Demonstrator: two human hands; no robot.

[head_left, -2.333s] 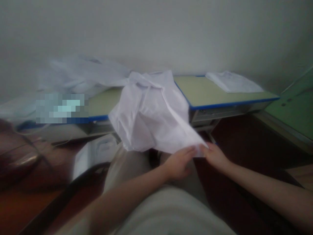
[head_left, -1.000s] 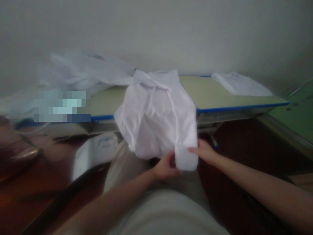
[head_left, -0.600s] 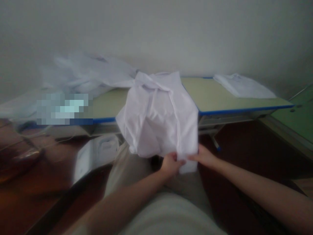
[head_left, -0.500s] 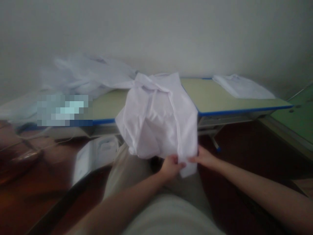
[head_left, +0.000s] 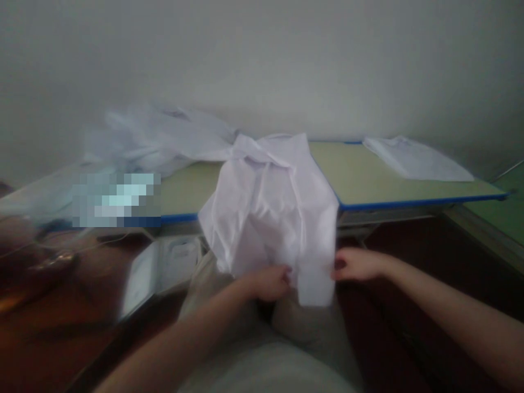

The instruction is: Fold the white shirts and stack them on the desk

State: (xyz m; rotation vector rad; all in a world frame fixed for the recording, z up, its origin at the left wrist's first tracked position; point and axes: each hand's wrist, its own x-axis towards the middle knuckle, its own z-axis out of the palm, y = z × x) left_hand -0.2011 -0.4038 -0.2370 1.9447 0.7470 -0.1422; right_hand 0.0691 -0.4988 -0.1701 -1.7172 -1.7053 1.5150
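A white garment [head_left: 270, 213] hangs over the front edge of a long green table with a blue rim [head_left: 409, 203] and droops toward my lap. My left hand [head_left: 268, 281] is closed on the garment's lower hem, just left of a hanging strip of cloth. My right hand [head_left: 354, 263] pinches the right edge of that same strip. The two hands sit a short way apart at the garment's bottom. My knees in light trousers [head_left: 303, 327] are below them.
A heap of white garments [head_left: 164, 144] lies on the table's left part. A folded white garment [head_left: 413, 159] rests at the far right of the table. A white bag [head_left: 164, 267] stands on the dark red floor at left. A green surface [head_left: 497, 213] is at right.
The garment's long corner was drawn in and turned under, so it now hangs as a short strip. My hands moved apart to either side of the strip. The view shifted slightly down.
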